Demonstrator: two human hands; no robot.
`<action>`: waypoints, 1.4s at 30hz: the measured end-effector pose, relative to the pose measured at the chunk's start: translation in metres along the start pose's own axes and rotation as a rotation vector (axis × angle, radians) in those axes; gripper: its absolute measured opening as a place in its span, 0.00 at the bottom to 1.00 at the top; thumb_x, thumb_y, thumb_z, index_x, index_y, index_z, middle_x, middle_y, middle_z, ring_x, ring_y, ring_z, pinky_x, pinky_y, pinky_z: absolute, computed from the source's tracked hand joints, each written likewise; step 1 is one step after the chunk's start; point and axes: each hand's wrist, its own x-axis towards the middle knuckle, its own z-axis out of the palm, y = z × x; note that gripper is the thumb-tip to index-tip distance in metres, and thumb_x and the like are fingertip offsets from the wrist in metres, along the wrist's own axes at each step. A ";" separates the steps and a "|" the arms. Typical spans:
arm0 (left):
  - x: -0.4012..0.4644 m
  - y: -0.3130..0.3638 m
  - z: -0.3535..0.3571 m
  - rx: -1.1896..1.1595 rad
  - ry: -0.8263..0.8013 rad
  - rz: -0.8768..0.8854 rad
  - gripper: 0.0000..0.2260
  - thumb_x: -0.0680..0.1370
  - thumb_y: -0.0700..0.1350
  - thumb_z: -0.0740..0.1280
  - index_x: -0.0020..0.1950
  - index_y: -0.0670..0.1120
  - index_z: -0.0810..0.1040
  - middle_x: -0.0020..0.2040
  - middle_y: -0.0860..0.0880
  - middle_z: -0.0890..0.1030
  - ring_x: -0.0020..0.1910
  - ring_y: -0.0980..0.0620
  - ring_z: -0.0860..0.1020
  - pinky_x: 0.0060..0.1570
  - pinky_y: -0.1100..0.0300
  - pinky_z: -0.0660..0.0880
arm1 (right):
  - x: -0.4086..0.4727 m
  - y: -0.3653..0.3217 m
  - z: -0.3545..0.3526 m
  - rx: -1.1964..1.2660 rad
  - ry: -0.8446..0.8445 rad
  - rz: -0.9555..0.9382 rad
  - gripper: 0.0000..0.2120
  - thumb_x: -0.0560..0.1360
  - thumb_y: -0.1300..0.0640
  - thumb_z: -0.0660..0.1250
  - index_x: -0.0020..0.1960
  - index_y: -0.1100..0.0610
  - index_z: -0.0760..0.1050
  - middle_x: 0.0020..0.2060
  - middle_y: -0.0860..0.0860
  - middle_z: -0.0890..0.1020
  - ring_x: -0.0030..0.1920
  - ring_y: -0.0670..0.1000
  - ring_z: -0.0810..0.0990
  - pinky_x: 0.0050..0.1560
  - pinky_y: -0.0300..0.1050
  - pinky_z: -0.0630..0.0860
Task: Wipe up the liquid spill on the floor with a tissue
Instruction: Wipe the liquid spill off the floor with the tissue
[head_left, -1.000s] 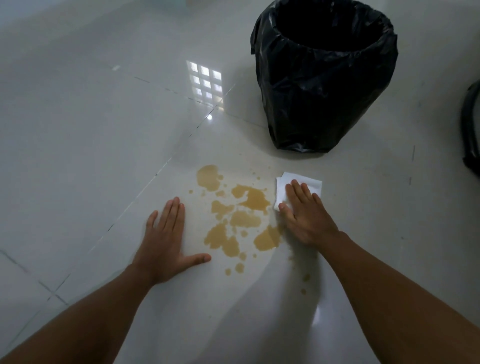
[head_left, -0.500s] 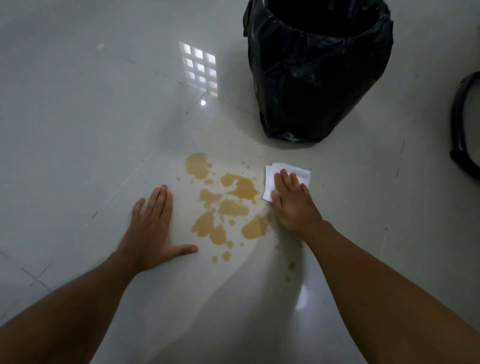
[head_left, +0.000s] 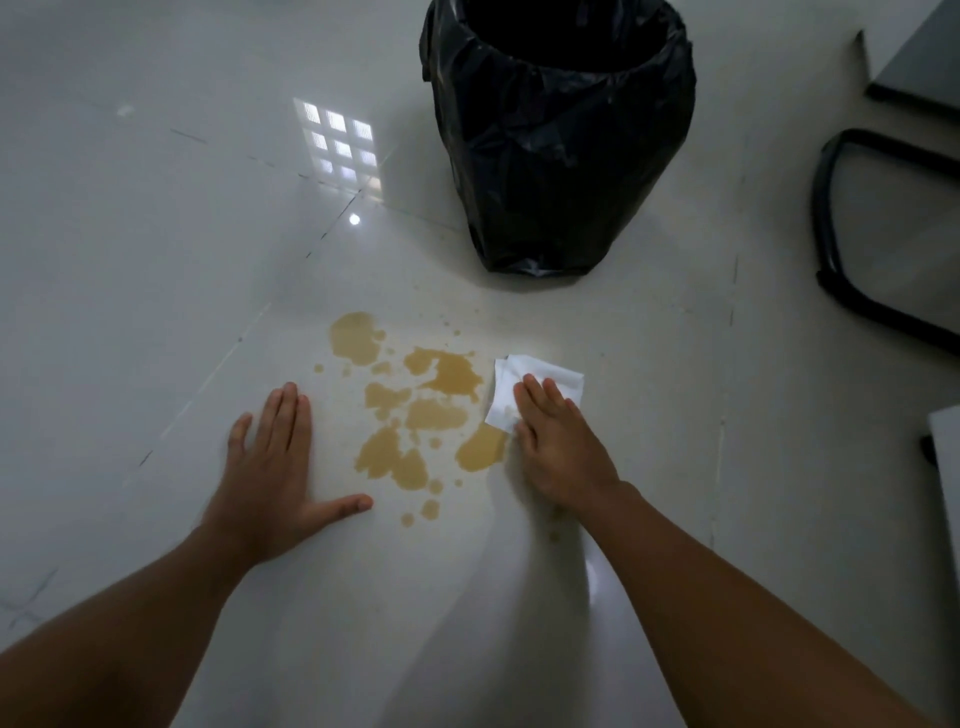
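Glossy pale tiled floor (head_left: 156, 260) carries a brown liquid spill (head_left: 415, 410). Right hand (head_left: 558, 447), flat and open, presses a folded white tissue (head_left: 540, 382) at its right edge; left hand (head_left: 270, 467) braces, spread. Wiping looks barely begun; next, sweep left.

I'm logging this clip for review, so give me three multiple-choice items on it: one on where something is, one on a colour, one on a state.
1. Where does the tissue lie relative to the spill?
A. at its right edge
B. at its left edge
C. inside the bin

2. What colour is the liner of the bin?
A. white
B. blue
C. black

3. How does the left hand stand?
A. clenched around a tissue
B. flat on the floor, holding nothing
C. raised over the bin

Answers: 1 A, the white sheet sits under the right hand beside the rightmost puddles. 2 C, the bag is glossy black. 3 B, its palm is spread on the tile left of the spill.
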 end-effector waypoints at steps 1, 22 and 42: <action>0.000 0.000 0.000 -0.005 0.006 0.001 0.61 0.65 0.83 0.48 0.79 0.35 0.54 0.81 0.36 0.54 0.80 0.40 0.54 0.74 0.36 0.55 | -0.003 0.001 0.002 -0.011 -0.005 -0.005 0.26 0.81 0.59 0.53 0.78 0.56 0.54 0.79 0.51 0.54 0.79 0.52 0.50 0.75 0.48 0.54; 0.002 0.000 0.004 -0.040 0.047 0.012 0.60 0.66 0.83 0.49 0.79 0.35 0.56 0.80 0.37 0.56 0.80 0.40 0.55 0.74 0.36 0.56 | 0.003 -0.007 -0.003 -0.165 0.270 0.101 0.12 0.71 0.64 0.64 0.50 0.54 0.80 0.45 0.52 0.81 0.41 0.57 0.81 0.37 0.46 0.75; 0.002 -0.004 0.008 0.014 0.058 0.001 0.59 0.66 0.82 0.51 0.77 0.34 0.60 0.79 0.37 0.60 0.79 0.40 0.59 0.72 0.37 0.58 | 0.058 0.069 -0.036 0.130 0.429 0.316 0.12 0.77 0.66 0.62 0.57 0.64 0.79 0.48 0.59 0.77 0.51 0.62 0.77 0.43 0.36 0.69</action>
